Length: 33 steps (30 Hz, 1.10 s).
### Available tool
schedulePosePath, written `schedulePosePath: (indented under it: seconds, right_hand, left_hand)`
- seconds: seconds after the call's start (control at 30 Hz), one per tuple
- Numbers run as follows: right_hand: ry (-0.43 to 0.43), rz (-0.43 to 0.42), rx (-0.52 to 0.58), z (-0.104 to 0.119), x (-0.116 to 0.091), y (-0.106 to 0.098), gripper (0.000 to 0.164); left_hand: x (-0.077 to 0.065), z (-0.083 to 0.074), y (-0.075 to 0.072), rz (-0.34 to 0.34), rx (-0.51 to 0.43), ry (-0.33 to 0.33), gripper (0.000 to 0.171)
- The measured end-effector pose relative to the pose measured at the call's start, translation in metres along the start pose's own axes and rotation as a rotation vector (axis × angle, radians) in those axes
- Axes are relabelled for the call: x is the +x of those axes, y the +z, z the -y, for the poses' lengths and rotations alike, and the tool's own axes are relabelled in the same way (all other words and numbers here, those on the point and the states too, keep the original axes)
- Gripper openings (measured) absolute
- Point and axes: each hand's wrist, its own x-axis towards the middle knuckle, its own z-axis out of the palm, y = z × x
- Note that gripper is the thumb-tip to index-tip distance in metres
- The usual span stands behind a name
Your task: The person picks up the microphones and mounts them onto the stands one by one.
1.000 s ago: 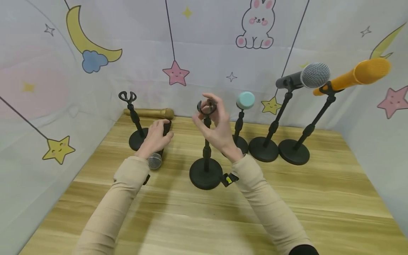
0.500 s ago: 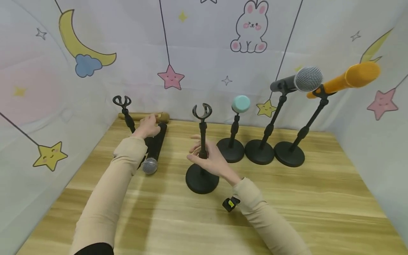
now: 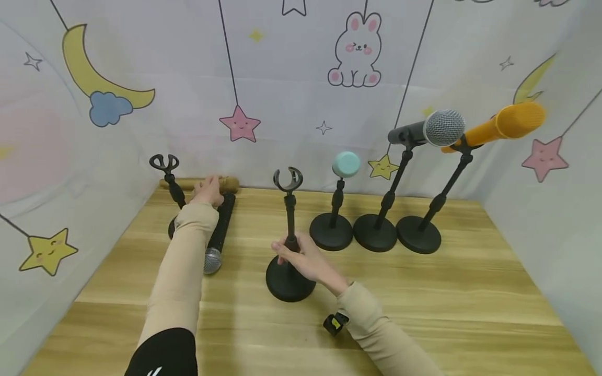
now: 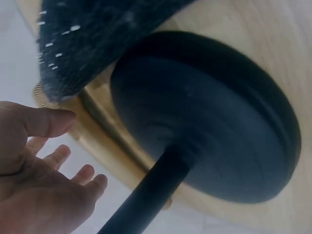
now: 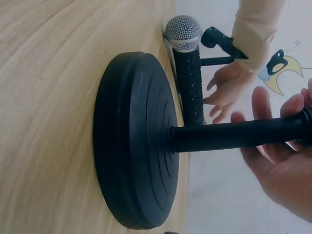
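1. Stretched out over the back left of the table with the left hand, at the gold microphone lying there just in front of the wall. Fingers apart and relaxed, with no visible hold on anything; impossible to tell about contact. Could roll the gold microphone away by brushing its rounded body before closing on it.

2. Holding the middle stand upright at mid-table with the right hand, thumb and fingers curled round the lower pole, seemingly lightly. Could drag or tilt the middle stand by leaning further left without easing that hold.

3. With the left sleeve hiding part of the left stand, and very little room beside its base in the left wrist view: likely to topple it by pulling back carelessly.

4. With the black microphone lying just right of the same sleeve: could nudge or spin it by lifting out too low.

5. Close to the teal-topped stand, behind and to the right: could bump its base by swinging the right hand back too wide.
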Motion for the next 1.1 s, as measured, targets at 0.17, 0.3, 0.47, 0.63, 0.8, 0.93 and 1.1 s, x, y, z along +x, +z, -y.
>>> schedulePosePath:
  seconds: [0.17, 0.3, 0.47, 0.63, 0.8, 0.93, 1.1]
  right_hand:
    - [-0.024, -0.016, 0.024, 0.0, -0.001, 0.004, 0.026]
    - [-0.039, -0.015, 0.032, 0.0, -0.001, 0.006, 0.023]
    - [-0.047, -0.015, 0.028, -0.001, 0.0, 0.004, 0.023]
    - [-0.035, -0.01, 0.022, -0.002, 0.0, 0.002, 0.023]
    - [-0.032, -0.01, 0.009, -0.002, -0.001, 0.002, 0.025]
    - [-0.035, -0.008, 0.001, -0.001, -0.001, 0.002, 0.027]
    - [-0.035, -0.015, -0.001, -0.001, -0.001, 0.001, 0.029]
  left_hand:
    - [0.008, 0.009, 0.007, -0.005, 0.002, -0.023, 0.067]
    - [0.009, 0.01, 0.008, -0.028, 0.025, -0.037, 0.068]
    - [0.01, 0.006, 0.008, -0.024, 0.052, -0.055, 0.064]
    - [0.012, 0.006, 0.01, 0.039, 0.03, -0.064, 0.06]
    - [0.017, 0.011, 0.013, 0.04, 0.042, -0.039, 0.06]
    - [0.02, 0.015, 0.018, -0.022, 0.072, -0.035, 0.055]
    - [0.024, 0.02, 0.024, -0.181, 0.055, -0.007, 0.045]
